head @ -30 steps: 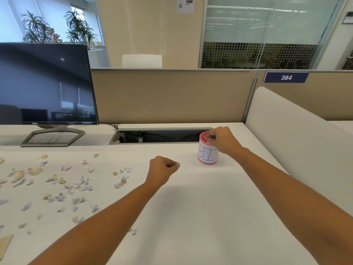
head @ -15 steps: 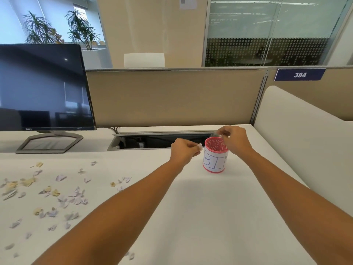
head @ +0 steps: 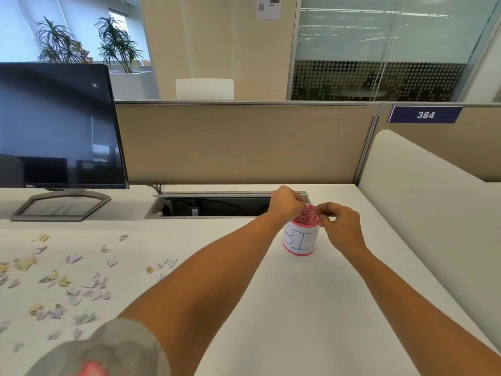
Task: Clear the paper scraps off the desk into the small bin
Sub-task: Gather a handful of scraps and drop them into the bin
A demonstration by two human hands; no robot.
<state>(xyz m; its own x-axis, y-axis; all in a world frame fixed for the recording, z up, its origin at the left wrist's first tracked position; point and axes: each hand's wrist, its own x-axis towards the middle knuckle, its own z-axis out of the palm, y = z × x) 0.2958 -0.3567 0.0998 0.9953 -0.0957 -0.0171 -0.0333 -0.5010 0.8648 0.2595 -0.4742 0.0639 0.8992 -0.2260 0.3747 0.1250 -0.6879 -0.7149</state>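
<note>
The small bin [head: 299, 241], a pink cup with a white label reading "BIN", stands upright on the white desk [head: 284, 321] towards the back right. My left hand [head: 286, 203] hovers over the bin's left rim, with a small pale paper scrap [head: 306, 205] pinched in its fingertips above the opening. My right hand [head: 340, 226] is at the bin's right side, thumb and fingers closed at the rim. Several white and yellowish paper scraps [head: 81, 289] lie scattered over the left part of the desk, well away from both hands.
A dark monitor [head: 54, 126] on a grey stand is at the back left. An open cable tray [head: 211, 207] runs behind the bin. A beige partition [head: 244, 142] closes the back and a white divider [head: 423, 213] the right.
My left hand has travelled from mid-desk right and back to the bin's rim, carrying a scrap. My right hand has shifted from over the bin's opening to its right side.
</note>
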